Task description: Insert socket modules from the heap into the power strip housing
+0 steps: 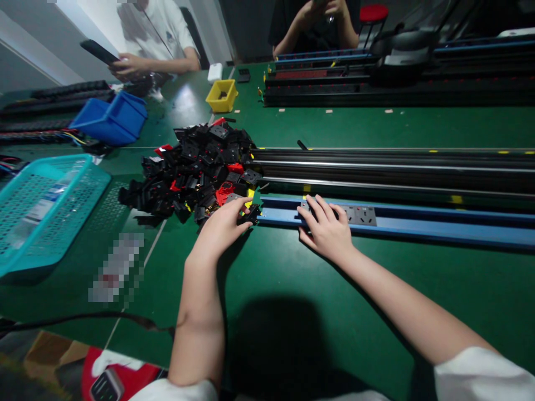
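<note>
A long blue metal channel lies across the green table in front of me. Several black socket modules sit in a row inside it. My right hand lies over the left part of this row, fingers curled across the modules and thumb at the channel's near side. At the channel's left end, my left hand pinches a small black plastic piece between thumb and fingers; part of it is hidden. Just beyond that hand spreads a heap of black and red plastic parts.
Dark metal rails lie behind the channel, with more rails at the far side. A turquoise basket, a blue bin and a yellow box stand at left and back. Two people sit opposite.
</note>
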The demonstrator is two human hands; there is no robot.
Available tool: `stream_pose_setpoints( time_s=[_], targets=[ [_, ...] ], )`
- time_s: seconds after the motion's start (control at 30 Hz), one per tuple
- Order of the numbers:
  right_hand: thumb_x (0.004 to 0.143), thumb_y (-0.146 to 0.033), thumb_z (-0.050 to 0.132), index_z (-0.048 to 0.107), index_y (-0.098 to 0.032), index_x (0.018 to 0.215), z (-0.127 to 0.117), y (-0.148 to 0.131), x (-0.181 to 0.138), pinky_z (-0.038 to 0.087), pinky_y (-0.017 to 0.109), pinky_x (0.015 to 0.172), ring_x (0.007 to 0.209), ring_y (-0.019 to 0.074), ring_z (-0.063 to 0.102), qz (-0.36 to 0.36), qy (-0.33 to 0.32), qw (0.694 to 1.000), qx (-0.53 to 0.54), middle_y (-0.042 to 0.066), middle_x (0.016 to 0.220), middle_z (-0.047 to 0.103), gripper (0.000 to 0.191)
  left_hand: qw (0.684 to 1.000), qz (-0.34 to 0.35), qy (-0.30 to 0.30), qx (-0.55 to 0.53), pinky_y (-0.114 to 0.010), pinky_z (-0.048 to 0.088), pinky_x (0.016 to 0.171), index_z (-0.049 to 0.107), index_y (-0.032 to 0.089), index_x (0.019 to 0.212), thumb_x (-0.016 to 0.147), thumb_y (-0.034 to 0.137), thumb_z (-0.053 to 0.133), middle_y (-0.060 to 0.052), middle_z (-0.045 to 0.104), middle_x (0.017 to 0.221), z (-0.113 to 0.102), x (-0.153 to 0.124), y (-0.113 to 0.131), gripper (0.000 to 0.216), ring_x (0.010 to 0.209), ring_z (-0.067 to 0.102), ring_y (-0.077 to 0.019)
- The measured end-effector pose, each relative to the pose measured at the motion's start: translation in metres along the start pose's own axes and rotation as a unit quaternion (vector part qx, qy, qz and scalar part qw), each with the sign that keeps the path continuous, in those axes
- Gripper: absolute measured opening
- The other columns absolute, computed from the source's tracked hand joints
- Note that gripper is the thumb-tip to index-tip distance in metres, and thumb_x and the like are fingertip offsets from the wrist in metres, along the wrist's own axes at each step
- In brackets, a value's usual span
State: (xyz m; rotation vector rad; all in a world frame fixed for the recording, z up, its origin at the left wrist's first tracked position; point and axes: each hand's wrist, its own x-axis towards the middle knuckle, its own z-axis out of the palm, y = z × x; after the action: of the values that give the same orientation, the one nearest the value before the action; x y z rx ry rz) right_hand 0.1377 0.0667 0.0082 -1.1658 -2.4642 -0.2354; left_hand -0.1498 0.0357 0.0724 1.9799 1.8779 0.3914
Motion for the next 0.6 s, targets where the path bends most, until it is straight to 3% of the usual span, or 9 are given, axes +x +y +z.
stream_pose_setpoints(
  time_s=[0.2,0.37,0.6],
  targets=[
    [0.095,-0.038,0.057,0.06,-0.024,0.137,0.0,0.001,0.0,0.025,0.044,0.111,0.143,0.0297,0.043,-0.003,0.0,1.0,-0.002,0.013,0.154,0.05,0.045,1.0,0.014,-0.021,-0.001,-0.037,0.052,0.094,0.05,0.022,0.143,0.08,0.03,0.071,-0.007,0.067,0.118,0.001,0.001,-0.002,0.067,0.103,0.066,-0.0246],
    [0.095,-0.038,0.057,0.06,-0.024,0.137,-0.001,0.001,0.0,0.027,0.044,0.11,0.142,0.0299,0.044,-0.005,0.001,1.0,-0.001,0.013,0.154,0.05,0.044,0.996,0.009,-0.028,0.085,-0.039,0.051,0.093,0.043,0.025,0.15,0.082,0.02,0.066,-0.009,0.065,0.12,0.006,0.001,-0.006,0.073,0.11,0.063,-0.0274],
    [0.095,-0.038,0.057,0.06,-0.024,0.137,-0.001,0.001,0.001,0.027,0.044,0.11,0.142,0.0295,0.045,-0.005,0.0,1.0,-0.003,0.013,0.153,0.051,0.045,0.99,-0.002,-0.022,0.141,-0.038,0.049,0.093,0.047,0.031,0.148,0.083,0.014,0.063,-0.008,0.066,0.116,0.01,0.005,-0.004,0.069,0.109,0.062,-0.0275]
  ],
)
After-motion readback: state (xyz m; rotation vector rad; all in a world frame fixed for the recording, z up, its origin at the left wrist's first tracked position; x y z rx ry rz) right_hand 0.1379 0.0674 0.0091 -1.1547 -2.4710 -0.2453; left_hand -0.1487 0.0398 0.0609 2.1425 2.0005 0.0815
